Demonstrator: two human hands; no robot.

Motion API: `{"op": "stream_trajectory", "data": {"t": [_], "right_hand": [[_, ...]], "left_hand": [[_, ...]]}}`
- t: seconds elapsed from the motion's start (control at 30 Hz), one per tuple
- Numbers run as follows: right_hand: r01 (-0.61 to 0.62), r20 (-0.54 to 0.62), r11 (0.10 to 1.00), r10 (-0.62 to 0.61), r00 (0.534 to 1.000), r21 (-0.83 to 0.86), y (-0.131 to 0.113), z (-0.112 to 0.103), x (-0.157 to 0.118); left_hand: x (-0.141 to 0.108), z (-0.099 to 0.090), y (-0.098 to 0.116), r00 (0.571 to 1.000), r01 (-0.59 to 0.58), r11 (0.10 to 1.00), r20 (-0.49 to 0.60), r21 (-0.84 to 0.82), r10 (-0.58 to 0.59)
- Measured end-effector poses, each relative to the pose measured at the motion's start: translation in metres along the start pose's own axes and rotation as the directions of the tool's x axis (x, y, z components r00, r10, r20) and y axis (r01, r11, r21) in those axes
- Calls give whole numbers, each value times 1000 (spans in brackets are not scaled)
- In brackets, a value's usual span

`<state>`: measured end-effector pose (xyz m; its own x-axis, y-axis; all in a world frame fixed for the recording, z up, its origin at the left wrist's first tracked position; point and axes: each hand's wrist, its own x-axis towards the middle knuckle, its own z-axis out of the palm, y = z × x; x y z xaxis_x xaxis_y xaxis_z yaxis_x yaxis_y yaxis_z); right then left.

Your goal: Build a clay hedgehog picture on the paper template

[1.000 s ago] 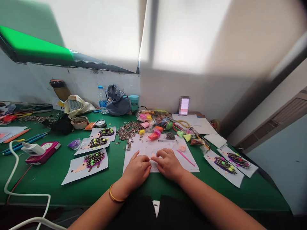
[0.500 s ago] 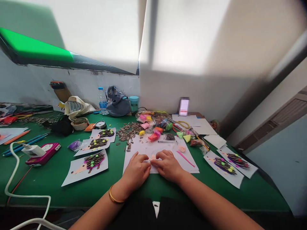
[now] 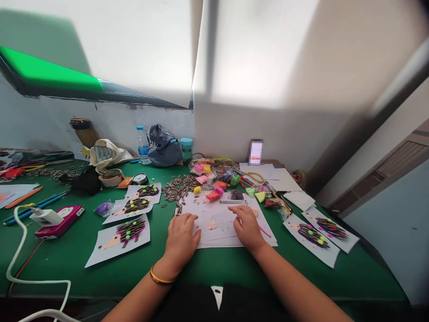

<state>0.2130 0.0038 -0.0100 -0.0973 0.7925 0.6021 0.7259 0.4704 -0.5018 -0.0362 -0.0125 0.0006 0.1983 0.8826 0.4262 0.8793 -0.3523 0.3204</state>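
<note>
A hedgehog outline is drawn on a sheet of white paper [image 3: 219, 235] in front of me, with flat peach clay [image 3: 212, 225] covering its snout. My left hand [image 3: 182, 237] rests at the left edge of the paper stack, thumb apart from the fingers and nothing in it. On the right side of the drawing is my right hand [image 3: 247, 226], open, its index finger pointing left over the sheet. Partly behind that hand lie a peach clay lump and a pink modelling tool [image 3: 266, 231]. A pen [image 3: 231, 201] lies above the drawing.
Finished hedgehog pictures lie left [image 3: 125, 237] and right [image 3: 311, 237]. Sunflower seeds [image 3: 179, 187] are heaped behind the paper, beside bagged coloured clay [image 3: 212, 196]. Scissors [image 3: 254, 177], a propped phone [image 3: 256, 153], a bag [image 3: 164, 152] and a water bottle [image 3: 143, 147] stand farther back.
Both hands were together over the hedgehog's snout. They have parted, left hand to the left and right hand to the right, uncovering the drawing and the peach clay.
</note>
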Motion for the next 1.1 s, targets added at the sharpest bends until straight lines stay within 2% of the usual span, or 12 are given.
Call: {"op": "stream_trajectory", "data": {"t": [0.13,0.27,0.43,0.63,0.83,0.93,1.03,1.1], "right_hand": [[-69,-26,996,71,997,59,4,-2,2],[-91,-21,991,93,995,103,5,-2,3],[-104,-29,988,108,994,116,6,-3,3],[-134,-142,976,159,977,171,16,-5,6],[-139,-204,968,182,962,209,23,-6,7],[-83,-140,992,95,986,93,19,-7,12],[-4,23,995,6,1000,-95,13,-4,30],[57,145,978,-29,989,-200,9,3,50]], "left_hand": [[5,-3,-2,989,95,995,114,22,-97],[12,-6,0,977,101,993,181,68,-112],[15,-4,5,979,69,987,182,144,-96],[11,-2,8,989,-8,979,147,205,-23],[11,-1,3,988,15,999,154,47,-22],[11,4,-4,995,3,996,101,-88,6],[10,6,-8,997,-38,976,59,-213,52],[10,5,-8,996,-50,966,59,-253,67]]}}
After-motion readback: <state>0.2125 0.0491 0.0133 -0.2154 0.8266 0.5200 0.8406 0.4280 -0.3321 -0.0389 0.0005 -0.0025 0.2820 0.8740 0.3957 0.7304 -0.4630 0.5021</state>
